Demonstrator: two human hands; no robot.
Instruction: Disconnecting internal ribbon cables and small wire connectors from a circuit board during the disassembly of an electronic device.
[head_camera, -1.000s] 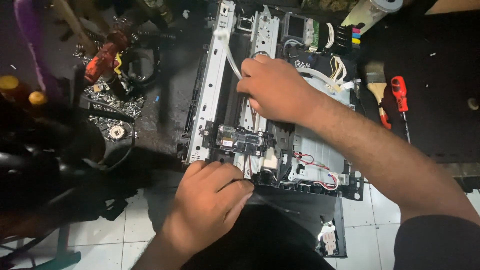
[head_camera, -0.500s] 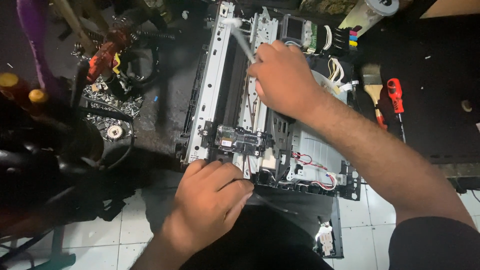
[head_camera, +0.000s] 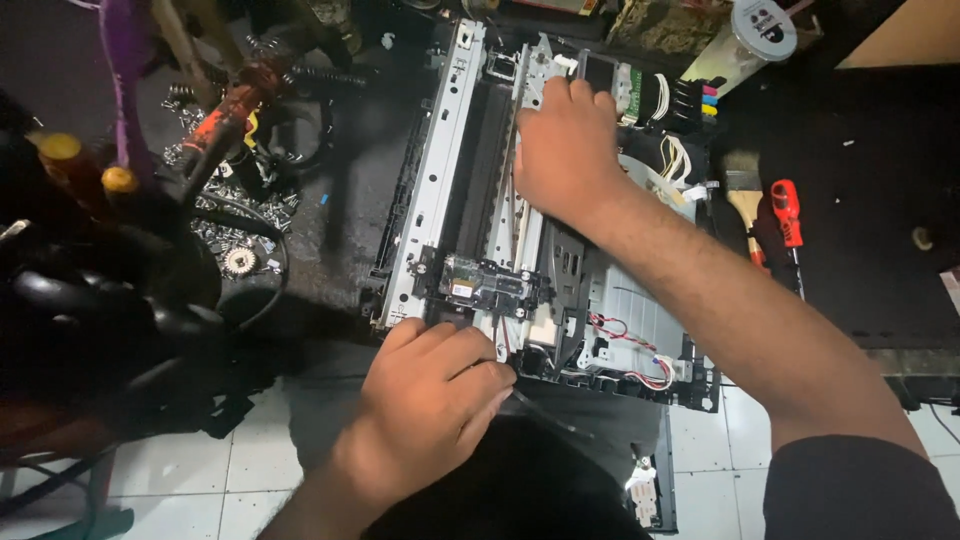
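Stripped printer chassis (head_camera: 450, 190) lies mid-floor; left hand (head_camera: 430, 400), fingers curled together, braces its near edge beside the print carriage (head_camera: 485, 285), while right hand (head_camera: 565, 150) presses flat, fingers closed, steadying the far-end mechanism.

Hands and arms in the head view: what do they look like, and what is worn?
Both are bare: no gloves, rings or watch show. The left hand leads into a bare forearm that leaves the bottom edge. The right hand runs along a long bare forearm to a dark short sleeve at the lower right corner. No markings can be made out.
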